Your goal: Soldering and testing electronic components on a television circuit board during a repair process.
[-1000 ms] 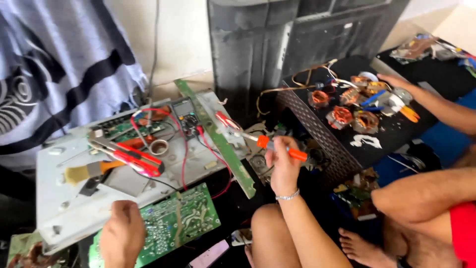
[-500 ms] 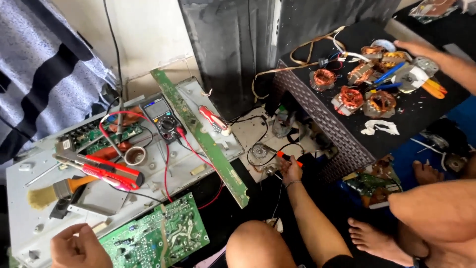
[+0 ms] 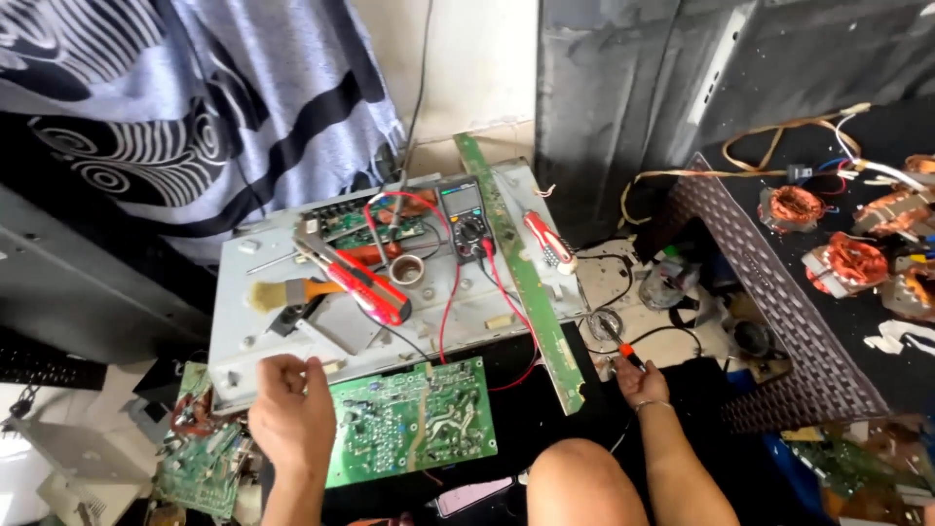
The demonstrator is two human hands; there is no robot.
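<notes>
A person works over a cluttered repair bench, seen from above. At far left, a patterned blue and black cloth (image 3: 195,107) hangs behind a pale metal chassis panel (image 3: 253,321) that serves as the work surface. A brush with an orange handle (image 3: 292,290) and red-handled pliers (image 3: 355,282) lie on the panel, with a small roll of solder (image 3: 407,270) just beside the pliers.

The left hand (image 3: 292,414) rests at the panel's near edge, fingers curled into a loose fist; whether it grips anything cannot be told. Just to its right, touching or nearly so, lies a green circuit board (image 3: 409,421), rectangular, flat, its pale solder traces facing up, overhanging the panel's near edge. A second, dirtier board (image 3: 200,458) sits low at the left.

Farther back on the panel stands a dark multimeter (image 3: 464,219) with red leads (image 3: 448,302) trailing toward the green board. A long narrow green strip board (image 3: 521,273) runs diagonally from the wall toward the viewer, a red and white screwdriver (image 3: 548,242) just beside it.

The right hand (image 3: 638,382), bracelet at the wrist, is clenched around a small orange-handled screwdriver (image 3: 623,349), well apart from the green board, the strip's near end between them. At right, copper wire coils (image 3: 855,263) sit on a dark woven-sided table (image 3: 769,321).
</notes>
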